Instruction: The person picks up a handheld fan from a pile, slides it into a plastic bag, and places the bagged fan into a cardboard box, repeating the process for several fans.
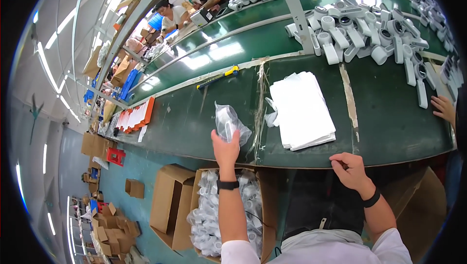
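Note:
My left hand is closed around a clear plastic bag with a white handheld device inside, just above the green worktop. Its thumb and fingers press in from both sides of the bag's lower part. At the table's front edge, my right hand has its fingers loosely curled, and nothing shows in them. Between and beyond the hands lies a stack of flat white plastic bags, with a crumpled clear piece at its left side.
Round-headed white handheld devices are heaped at the back right. Another person's hand rests at the right edge. A yellow and black hand tool and orange-edged papers lie left. Below stands a carton of bagged devices.

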### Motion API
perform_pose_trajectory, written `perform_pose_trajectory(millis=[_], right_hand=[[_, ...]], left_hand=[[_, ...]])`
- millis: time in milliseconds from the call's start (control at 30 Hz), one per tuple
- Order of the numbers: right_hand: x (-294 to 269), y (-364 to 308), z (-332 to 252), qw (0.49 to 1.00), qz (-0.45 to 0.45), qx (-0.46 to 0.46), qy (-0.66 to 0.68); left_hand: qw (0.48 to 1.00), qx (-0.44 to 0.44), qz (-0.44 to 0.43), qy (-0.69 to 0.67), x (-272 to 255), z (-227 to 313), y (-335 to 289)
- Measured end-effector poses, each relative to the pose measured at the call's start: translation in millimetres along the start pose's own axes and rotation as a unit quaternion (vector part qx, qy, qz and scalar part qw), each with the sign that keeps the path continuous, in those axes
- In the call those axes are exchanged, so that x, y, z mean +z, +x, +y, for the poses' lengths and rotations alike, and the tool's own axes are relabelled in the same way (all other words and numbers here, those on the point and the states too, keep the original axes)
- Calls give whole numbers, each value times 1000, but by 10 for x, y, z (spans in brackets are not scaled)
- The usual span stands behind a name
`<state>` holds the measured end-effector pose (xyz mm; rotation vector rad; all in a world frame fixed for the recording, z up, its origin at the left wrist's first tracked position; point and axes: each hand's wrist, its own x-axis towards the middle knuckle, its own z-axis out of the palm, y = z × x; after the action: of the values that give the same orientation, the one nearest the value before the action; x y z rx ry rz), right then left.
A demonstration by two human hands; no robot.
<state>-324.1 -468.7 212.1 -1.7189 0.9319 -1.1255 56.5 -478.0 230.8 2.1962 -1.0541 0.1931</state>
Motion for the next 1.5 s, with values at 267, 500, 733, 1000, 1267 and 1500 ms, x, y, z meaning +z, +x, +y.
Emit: perform_pose_trajectory(millis=[267,500,733,1000,1267,1500], right_hand=[[6,5,-7,1000,-2,-10,-16],[26,10,28,998,-3,-34,-45],[27,-20,47,998,-15,-4,-57],[53,-31,33,998,-12,0,-59],[66,-28,47,998,-5,-11,-65],[84,-6,6,995,13,-45,-85]], left_hand=[[962,-141,-91,-217,-428,-577,-319],[925,-263,-105,-251,-990,-1268,-1789],[955,-217,-188,74,-413,-2271,-3112],[975,-128,-120,139,-155,-2320,-3307],[958,-66,-172,220,-130,-2310,-3286],[939,-67,-209,265,11,-2346,-3178]])
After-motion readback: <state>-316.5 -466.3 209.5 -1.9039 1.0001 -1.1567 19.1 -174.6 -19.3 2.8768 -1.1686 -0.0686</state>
